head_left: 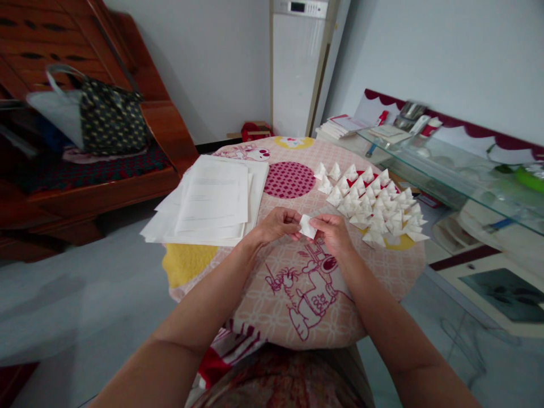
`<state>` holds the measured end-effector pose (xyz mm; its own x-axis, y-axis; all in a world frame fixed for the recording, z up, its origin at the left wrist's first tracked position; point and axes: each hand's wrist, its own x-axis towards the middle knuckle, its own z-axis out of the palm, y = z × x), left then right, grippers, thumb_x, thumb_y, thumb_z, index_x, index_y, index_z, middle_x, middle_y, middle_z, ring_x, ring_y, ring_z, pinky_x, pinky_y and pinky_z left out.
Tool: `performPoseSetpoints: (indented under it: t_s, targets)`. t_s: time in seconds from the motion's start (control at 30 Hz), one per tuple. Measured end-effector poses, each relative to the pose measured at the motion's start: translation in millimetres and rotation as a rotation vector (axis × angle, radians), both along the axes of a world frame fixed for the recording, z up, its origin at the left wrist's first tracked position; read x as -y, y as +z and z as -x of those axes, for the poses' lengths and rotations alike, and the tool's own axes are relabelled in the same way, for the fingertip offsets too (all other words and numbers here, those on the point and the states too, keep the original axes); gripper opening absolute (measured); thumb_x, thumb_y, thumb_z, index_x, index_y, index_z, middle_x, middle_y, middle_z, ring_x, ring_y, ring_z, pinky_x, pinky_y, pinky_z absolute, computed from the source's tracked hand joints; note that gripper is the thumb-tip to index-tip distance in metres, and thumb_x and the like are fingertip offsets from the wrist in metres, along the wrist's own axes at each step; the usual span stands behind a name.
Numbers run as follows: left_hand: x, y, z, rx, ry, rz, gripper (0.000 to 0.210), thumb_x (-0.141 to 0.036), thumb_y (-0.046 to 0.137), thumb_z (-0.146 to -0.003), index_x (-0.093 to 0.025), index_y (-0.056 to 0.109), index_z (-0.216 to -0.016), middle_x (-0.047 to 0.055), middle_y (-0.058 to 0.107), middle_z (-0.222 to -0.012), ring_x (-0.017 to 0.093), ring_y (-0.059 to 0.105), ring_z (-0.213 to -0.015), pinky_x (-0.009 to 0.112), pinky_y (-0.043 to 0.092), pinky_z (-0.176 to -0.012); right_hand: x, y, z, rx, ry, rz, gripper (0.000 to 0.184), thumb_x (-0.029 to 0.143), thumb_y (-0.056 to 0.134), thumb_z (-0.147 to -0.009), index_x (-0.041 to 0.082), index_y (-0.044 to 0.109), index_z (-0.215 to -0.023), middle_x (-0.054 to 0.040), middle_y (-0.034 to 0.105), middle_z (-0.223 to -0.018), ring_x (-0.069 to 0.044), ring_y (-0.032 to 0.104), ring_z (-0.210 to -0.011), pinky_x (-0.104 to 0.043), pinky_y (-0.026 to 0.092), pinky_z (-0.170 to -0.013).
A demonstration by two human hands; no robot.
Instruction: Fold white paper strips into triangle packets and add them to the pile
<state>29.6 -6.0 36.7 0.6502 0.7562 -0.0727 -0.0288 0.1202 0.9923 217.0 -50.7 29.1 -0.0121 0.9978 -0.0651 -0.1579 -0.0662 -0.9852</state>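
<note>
Between my two hands, above the middle of the round table, is a small folded piece of white paper [307, 226]. My left hand [279, 224] pinches its left edge with thumb and fingers. On the opposite edge, my right hand [332, 231] grips it the same way. To the right of my hands stand many small folded paper triangles [374, 198], set close together in rows. A stack of white paper sheets [212, 195], some with faint print, lies left of my hands.
A pink patterned cloth [272, 306] with cartoon figures covers the table. Along the right runs a glass-topped cabinet [450, 170] bearing papers and cups. At the left, a wooden bench [165, 141] holds a dark patterned bag [111, 116]. A white upright appliance [297, 68] stands behind.
</note>
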Motion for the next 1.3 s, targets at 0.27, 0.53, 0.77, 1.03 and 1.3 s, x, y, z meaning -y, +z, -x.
performPoseSetpoints:
  t_s: [0.27, 0.53, 0.77, 1.03, 1.3]
  targets:
    - [-2, 1.2, 7, -0.016, -0.051, -0.012, 0.026, -0.025, 0.083, -0.072, -0.012, 0.073, -0.093, 0.004, 0.074, -0.081, 0.011, 0.067, -0.068, 0.02, 0.053, -0.061, -2, -3.1, -3, 0.081, -0.001, 0.03, 0.028, 0.044, 0.082, -0.06, 0.019, 0.069, -0.06, -0.0022, 0.067, -0.053, -0.014, 0.055, -0.04, -0.025, 0.046, -0.036]
    - [-3, -3.4, -4, -0.071, 0.193, -0.044, 0.016, -0.023, 0.076, -0.083, -0.012, 0.067, -0.078, -0.003, 0.06, -0.054, 0.005, 0.05, -0.044, 0.016, 0.039, -0.045, -2, -5.0, 1, 0.135, 0.051, 0.003, 0.033, 0.049, 0.084, -0.062, 0.018, 0.071, -0.066, -0.0038, 0.071, -0.061, -0.015, 0.062, -0.048, -0.025, 0.051, -0.043]
    - [-2, -1.9, -5, -0.013, 0.212, 0.077, 0.01, -0.014, 0.075, -0.084, -0.012, 0.065, -0.084, 0.003, 0.074, -0.067, 0.012, 0.07, -0.061, 0.021, 0.057, -0.062, -4, -6.4, 1, 0.189, -0.038, -0.078, 0.025, 0.042, 0.08, -0.065, 0.019, 0.071, -0.067, -0.0032, 0.07, -0.059, -0.016, 0.061, -0.05, -0.027, 0.051, -0.048]
    - [1, -2.7, -6, -0.044, 0.215, 0.144, 0.009, -0.015, 0.074, -0.088, -0.01, 0.066, -0.089, 0.003, 0.073, -0.065, 0.011, 0.068, -0.054, 0.021, 0.056, -0.056, -4, -9.3, -4, 0.545, -0.173, -0.329, 0.027, 0.038, 0.068, -0.076, 0.022, 0.059, -0.057, 0.0029, 0.053, -0.049, -0.014, 0.048, -0.05, -0.027, 0.035, -0.049]
    - [4, 3.3, -4, 0.017, 0.26, 0.226, 0.029, -0.038, 0.076, -0.09, -0.01, 0.068, -0.087, 0.007, 0.074, -0.07, 0.013, 0.07, -0.059, 0.021, 0.057, -0.057, 1, -16.8, 5, 1.151, -0.138, -0.811, 0.026, 0.015, 0.054, -0.089, 0.021, 0.06, -0.065, -0.0053, 0.06, -0.069, -0.018, 0.054, -0.068, -0.03, 0.038, -0.063]
